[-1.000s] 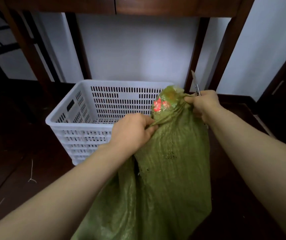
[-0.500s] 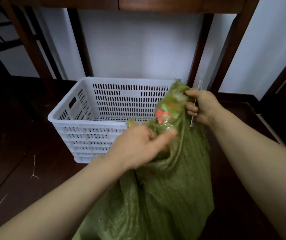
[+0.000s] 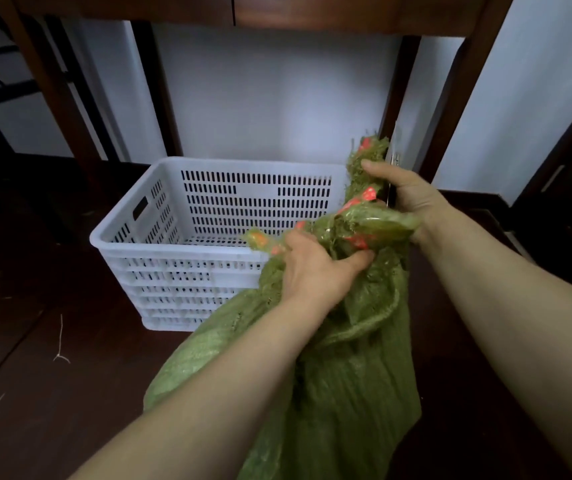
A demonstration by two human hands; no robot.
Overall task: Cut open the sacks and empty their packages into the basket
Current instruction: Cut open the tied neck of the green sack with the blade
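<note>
The green woven sack (image 3: 346, 393) stands on the dark wooden floor (image 3: 35, 341), just right of and touching the near right corner of the white slotted plastic basket (image 3: 180, 247). Its mouth is open at the top. Clear plastic packages with red-orange print (image 3: 378, 225) show at the opening, inside the sack and none in the basket. The left hand (image 3: 315, 271) has its grip closed on the near left edge of the mouth, fingers curled into the fabric. The right hand (image 3: 412, 195) has its grip closed on the far raised edge, together with a thin metal-bladed knife (image 3: 395, 147) pointing upward.
</note>
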